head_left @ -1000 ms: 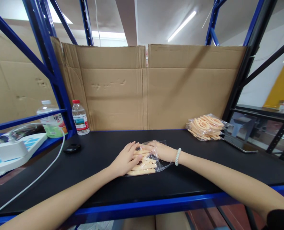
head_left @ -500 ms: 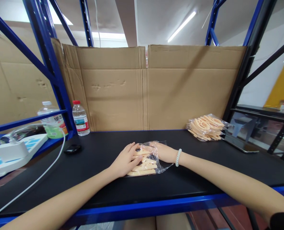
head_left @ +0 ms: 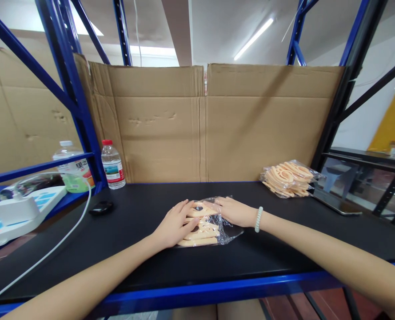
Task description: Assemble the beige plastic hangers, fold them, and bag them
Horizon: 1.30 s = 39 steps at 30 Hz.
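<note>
A clear plastic bag with several peach-coloured flat pieces (head_left: 202, 231) lies on the black tabletop (head_left: 144, 266) in front of me. My left hand (head_left: 173, 224) rests on the bag's left side, its fingers spread over the pieces. On the bag's upper right part lies my right hand (head_left: 233, 211), fingers stretched out to the left; a pale bead bracelet (head_left: 259, 219) is round that wrist. The bag's loose, crinkled end sticks out below my right hand.
Filled bags of similar pieces (head_left: 287, 178) sit at the back right beside a phone (head_left: 337, 204). At the left are a black mouse (head_left: 101, 208), a red-capped bottle (head_left: 113, 166), a white cable and a power strip (head_left: 47, 202). Cardboard (head_left: 160, 133) stands behind.
My right hand has shifted a little to the right across the bag, uncovering more of the upper piece. My left hand has stayed nearly in place.
</note>
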Each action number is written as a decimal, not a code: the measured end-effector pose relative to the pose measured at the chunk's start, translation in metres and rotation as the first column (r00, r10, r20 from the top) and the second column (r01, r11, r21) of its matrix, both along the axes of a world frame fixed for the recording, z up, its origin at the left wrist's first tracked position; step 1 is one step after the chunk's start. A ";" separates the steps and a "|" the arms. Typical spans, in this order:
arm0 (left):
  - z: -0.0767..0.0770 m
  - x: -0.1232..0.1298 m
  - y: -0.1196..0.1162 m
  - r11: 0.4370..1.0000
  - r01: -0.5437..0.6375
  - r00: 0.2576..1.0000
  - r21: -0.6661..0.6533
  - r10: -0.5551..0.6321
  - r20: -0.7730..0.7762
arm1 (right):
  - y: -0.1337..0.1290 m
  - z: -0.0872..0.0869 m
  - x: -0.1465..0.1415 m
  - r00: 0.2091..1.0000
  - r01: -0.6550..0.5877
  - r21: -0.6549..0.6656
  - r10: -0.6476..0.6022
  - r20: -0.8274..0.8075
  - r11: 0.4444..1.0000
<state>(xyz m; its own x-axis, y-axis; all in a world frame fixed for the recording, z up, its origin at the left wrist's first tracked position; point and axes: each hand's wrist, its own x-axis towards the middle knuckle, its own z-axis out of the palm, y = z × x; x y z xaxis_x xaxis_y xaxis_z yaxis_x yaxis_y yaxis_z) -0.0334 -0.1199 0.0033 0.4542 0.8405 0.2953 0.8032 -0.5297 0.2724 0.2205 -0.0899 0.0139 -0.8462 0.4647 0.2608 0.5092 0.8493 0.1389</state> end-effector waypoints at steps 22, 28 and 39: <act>0.005 0.003 -0.001 1.000 -0.022 0.999 -0.011 0.022 -0.042 | -0.017 0.017 0.042 0.916 0.008 -0.294 -0.125 -0.382 0.956; 0.003 0.002 0.000 1.000 -0.013 0.999 0.006 0.013 -0.052 | -0.015 0.023 0.042 0.876 0.001 -0.408 -0.198 -0.440 0.913; 0.001 0.002 0.003 1.000 -0.007 0.998 0.015 0.008 -0.060 | -0.017 0.006 0.087 0.438 -0.332 -0.797 -0.666 -0.604 0.504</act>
<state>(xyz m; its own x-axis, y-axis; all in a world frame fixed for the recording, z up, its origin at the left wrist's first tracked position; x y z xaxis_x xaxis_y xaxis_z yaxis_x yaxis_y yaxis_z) -0.0313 -0.1173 0.0041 0.4654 0.8396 0.2801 0.8216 -0.5275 0.2160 0.3074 -0.1067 0.0203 -0.3075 0.9412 0.1401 0.0574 0.1654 -0.9846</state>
